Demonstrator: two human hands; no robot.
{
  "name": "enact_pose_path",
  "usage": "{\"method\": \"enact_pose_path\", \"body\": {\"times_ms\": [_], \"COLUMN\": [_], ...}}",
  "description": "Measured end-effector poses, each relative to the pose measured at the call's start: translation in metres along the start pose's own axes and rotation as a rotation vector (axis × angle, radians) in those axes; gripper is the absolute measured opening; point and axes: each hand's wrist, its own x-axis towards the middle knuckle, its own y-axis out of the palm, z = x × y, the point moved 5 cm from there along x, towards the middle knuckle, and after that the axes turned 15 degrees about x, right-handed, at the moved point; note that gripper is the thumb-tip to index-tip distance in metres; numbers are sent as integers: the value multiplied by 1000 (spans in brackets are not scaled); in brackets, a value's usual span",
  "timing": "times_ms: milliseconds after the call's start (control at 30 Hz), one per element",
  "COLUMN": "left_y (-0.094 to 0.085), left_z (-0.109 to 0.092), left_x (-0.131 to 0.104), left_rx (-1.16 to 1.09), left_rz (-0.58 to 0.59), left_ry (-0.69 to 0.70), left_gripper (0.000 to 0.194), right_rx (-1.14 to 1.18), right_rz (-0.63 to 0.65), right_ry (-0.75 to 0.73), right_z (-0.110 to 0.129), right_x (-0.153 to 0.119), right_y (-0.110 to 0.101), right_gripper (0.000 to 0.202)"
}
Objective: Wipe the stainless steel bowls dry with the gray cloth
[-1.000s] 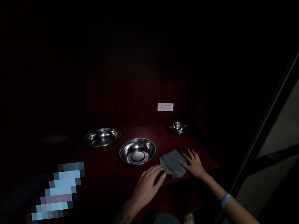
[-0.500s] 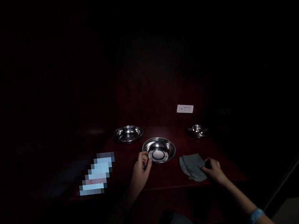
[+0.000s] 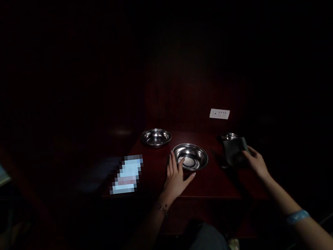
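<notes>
Cloth hangs pinched in the right hand at the metal bowl's three o'clock; the left hand, fingers spread, gripping nothing, overlaps its rim around eight.

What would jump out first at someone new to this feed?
Probably the bright, pixelated pale-blue patch at the left of the dark red tabletop. Next, the shiny metal bowl near the middle, with the left hand spread at its near-left rim, and the gray cloth pinched in the right hand, partly hiding a small metal bowl.
</notes>
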Motion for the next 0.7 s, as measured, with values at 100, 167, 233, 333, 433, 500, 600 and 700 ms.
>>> {"method": "enact_pose_path", "body": {"times_ms": [100, 167, 233, 333, 433, 500, 600, 700], "left_y": [3, 5, 7, 8, 9, 9, 8, 9], "left_z": [1, 2, 2, 2, 1, 1, 2, 3], "left_x": [-1, -1, -1, -1, -1, -1, -1, 0], "left_rx": [8, 18, 28, 46, 56, 57, 52, 26], "left_rz": [15, 21, 31, 50, 74, 85, 106, 154], "left_ry": [-5, -9, -3, -6, -12, -14, -22, -40], "left_gripper": [76, 79, 80, 72, 67, 67, 69, 80], "right_rx": [-78, -160, -250, -300, -269, -234, -179, -94], "right_rz": [72, 358, 636, 814, 836, 838, 859, 753], "right_ry": [-263, -428, -483, -466, -435, -401, -320, -218], "right_z": [42, 55, 51, 36, 28, 30, 35, 37], "right_x": [-5, -25, -51, -76, -79, -77, -76, -74], "right_y": [33, 70, 101, 119, 113, 104, 91, 85], "right_gripper": [43, 40, 38, 38, 37, 37, 40, 39]}}
